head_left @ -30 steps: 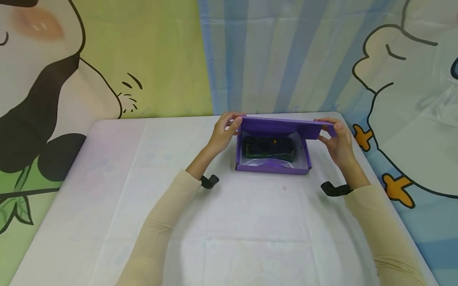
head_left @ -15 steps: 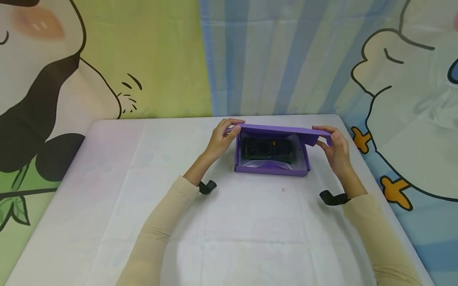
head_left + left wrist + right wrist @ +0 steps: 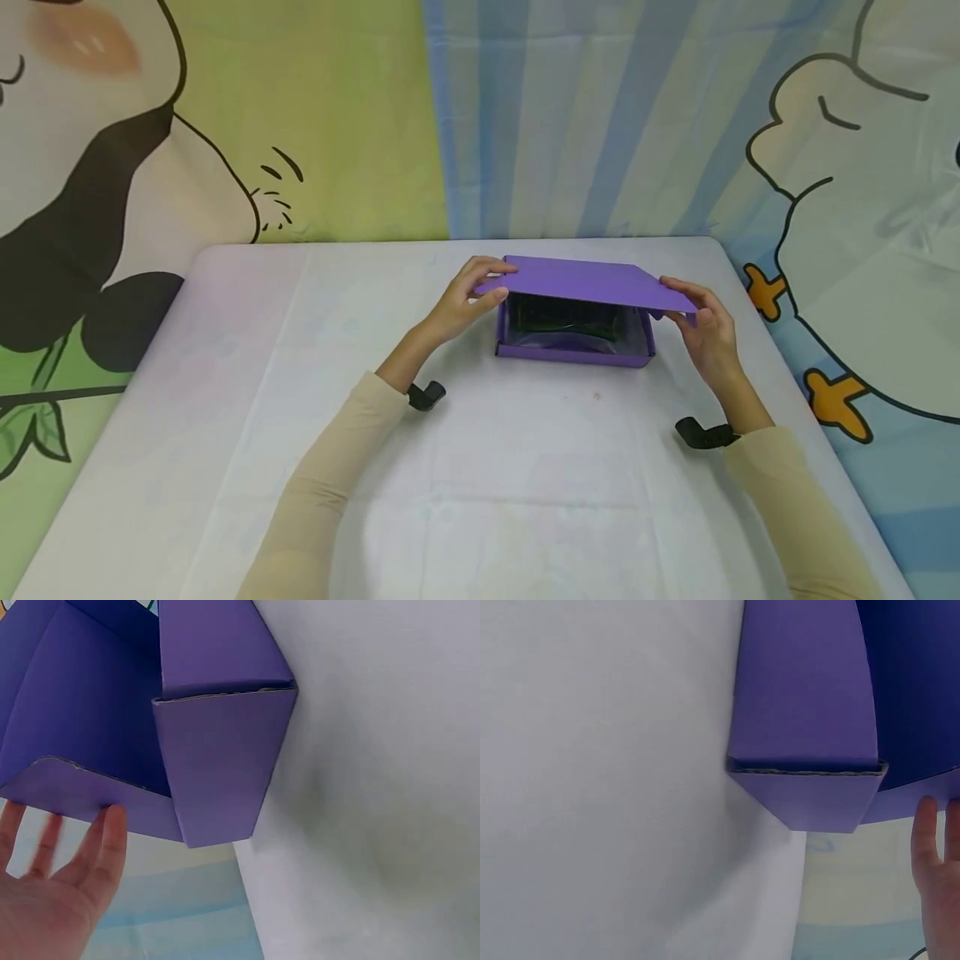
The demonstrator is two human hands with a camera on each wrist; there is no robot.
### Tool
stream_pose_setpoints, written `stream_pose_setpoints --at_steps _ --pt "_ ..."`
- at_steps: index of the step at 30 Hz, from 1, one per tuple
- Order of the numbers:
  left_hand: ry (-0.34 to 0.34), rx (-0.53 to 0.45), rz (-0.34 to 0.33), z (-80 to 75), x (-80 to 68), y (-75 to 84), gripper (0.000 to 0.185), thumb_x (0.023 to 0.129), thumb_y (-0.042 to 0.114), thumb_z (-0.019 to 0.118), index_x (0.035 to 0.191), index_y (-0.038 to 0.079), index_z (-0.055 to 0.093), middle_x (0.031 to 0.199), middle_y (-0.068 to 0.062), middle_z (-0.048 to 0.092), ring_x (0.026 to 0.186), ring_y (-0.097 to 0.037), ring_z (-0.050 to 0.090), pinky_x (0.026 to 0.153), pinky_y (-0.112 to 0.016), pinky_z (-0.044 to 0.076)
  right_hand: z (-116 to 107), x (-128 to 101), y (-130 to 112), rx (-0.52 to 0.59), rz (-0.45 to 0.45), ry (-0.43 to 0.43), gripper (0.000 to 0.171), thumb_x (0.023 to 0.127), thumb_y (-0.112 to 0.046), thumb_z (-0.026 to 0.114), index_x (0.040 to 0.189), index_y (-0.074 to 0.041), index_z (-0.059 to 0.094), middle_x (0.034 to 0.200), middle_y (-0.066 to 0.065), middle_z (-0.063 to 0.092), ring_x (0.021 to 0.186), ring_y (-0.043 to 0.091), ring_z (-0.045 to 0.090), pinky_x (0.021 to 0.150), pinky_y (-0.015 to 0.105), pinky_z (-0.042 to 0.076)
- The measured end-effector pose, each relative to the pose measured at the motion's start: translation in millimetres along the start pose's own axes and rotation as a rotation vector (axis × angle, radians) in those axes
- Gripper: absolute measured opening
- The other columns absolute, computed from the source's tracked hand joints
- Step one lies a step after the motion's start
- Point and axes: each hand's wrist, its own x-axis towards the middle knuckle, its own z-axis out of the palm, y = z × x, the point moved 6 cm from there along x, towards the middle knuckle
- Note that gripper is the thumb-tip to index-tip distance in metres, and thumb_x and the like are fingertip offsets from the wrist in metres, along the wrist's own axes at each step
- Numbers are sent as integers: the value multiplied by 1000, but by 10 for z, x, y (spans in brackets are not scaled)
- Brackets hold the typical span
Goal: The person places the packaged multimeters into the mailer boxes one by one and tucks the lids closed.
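A purple cardboard box (image 3: 573,357) stands near the table's far edge, its hinged lid (image 3: 585,281) tilted forward and partly lowered over it. Through the front gap shows a dark rectangular object (image 3: 567,317) with clear plastic around it; the lid hides its upper part. My left hand (image 3: 457,303) grips the lid's left end, thumb toward the front. At the other end my right hand (image 3: 708,332) pinches the lid's right corner between thumb and fingers. In the left wrist view, fingertips (image 3: 114,817) touch the lid's side flap; fingers (image 3: 925,825) meet the opposite flap in the right wrist view.
A white cloth covers the table (image 3: 510,467). Behind it hangs a cartoon-printed backdrop (image 3: 360,125), close to the table's far edge. Each wrist wears a black camera mount, the left mount (image 3: 426,396) and the right mount (image 3: 703,433).
Both hands have swung the lid forward and down, so its outer face now shows and more of the dark object is covered. The box itself has stayed in place.
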Motion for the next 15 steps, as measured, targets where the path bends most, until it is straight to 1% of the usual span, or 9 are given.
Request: stream_pose_setpoints --at_steps 1,3,6,7,8,10,11,13,15 --pt "-4 7 11 2 -14 15 93 83 78 50 131 -1 57 135 -18 46 126 -32 43 104 -50 42 6 -15 5 13 -9 -14 56 97 -30 62 131 12 49 136 20 53 127 28 47 104 28 46" --pt "-10 23 35 -1 -52 107 90 85 74 50 130 -4 57 135 -20 46 126 -33 43 102 -43 41 15 -41 14 29 -21 -36 54 98 -26 61 132 13 47 138 21 52 128 28 48 105 28 45" --pt "-19 43 58 -14 -103 245 88 87 71 52 130 -6 56 133 -22 48 122 -35 47 92 -36 40 17 -72 34 33 -7 -40 49 99 -20 58 134 13 46 140 20 50 128 27 47 106 27 44" --pt "-26 44 61 -20 -119 286 85 89 68 53 130 -7 56 132 -22 48 121 -35 48 91 -34 40 17 -81 39 21 0 -40 47 100 -17 56 135 12 45 141 20 49 129 26 47 106 26 43" --pt "-33 44 62 -24 -132 321 83 90 65 54 131 -7 54 132 -22 49 120 -35 49 90 -34 40 15 -94 41 13 5 -43 46 100 -15 54 137 11 43 142 19 48 130 26 46 106 26 43" --pt "-49 41 64 -25 -143 331 76 92 58 57 132 -6 52 133 -21 49 122 -35 51 92 -35 40 14 -121 42 -11 11 -54 46 101 -10 50 141 9 40 145 19 45 132 26 44 107 25 42" --pt "-57 41 65 -25 -148 342 70 93 52 59 132 -6 51 133 -21 49 123 -35 51 93 -37 41 12 -135 40 -21 11 -61 46 101 -9 49 141 10 39 147 19 43 133 26 42 108 25 41" --pt "-67 39 69 -28 -156 353 59 93 39 62 131 -6 51 132 -20 50 123 -35 51 95 -39 42 6 -163 38 -28 11 -70 45 101 -7 48 142 10 38 149 19 40 135 25 40 108 24 41" --pt "-73 36 77 -34 -164 357 52 93 30 64 129 -6 52 130 -21 52 123 -35 53 96 -40 43 -3 -186 45 -40 17 -73 43 101 -6 47 140 12 40 150 18 38 135 26 40 107 24 41"
